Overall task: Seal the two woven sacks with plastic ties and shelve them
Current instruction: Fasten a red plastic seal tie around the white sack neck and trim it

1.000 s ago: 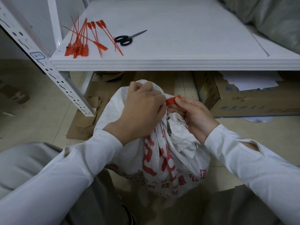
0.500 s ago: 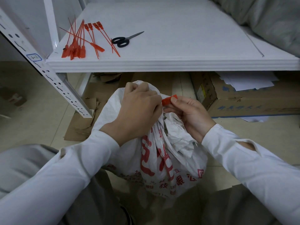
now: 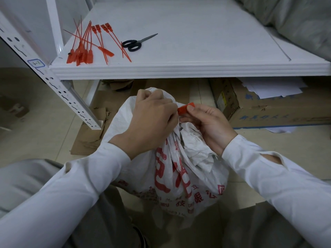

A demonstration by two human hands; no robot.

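Note:
A white woven sack (image 3: 179, 172) with red print stands on the floor between my knees, its neck bunched together. My left hand (image 3: 152, 119) grips the gathered neck from the left. My right hand (image 3: 207, 122) pinches the red tag end of a plastic tie (image 3: 186, 108) at the neck; the rest of the tie is hidden by my hands. Several spare red ties (image 3: 89, 45) lie on the left of the white shelf (image 3: 197, 68). A grey sack (image 3: 295, 18) lies at the shelf's back right.
Black scissors (image 3: 136, 43) lie on the shelf beside the spare ties. A perforated white shelf post (image 3: 59, 90) slants down at left. A cardboard box (image 3: 268, 108) with papers sits under the shelf at right. Flattened cardboard (image 3: 89, 136) lies on the tiled floor.
Both hands stay at the sack's neck. My right hand's fingers have shifted slightly along the red tag; the view has tilted a little.

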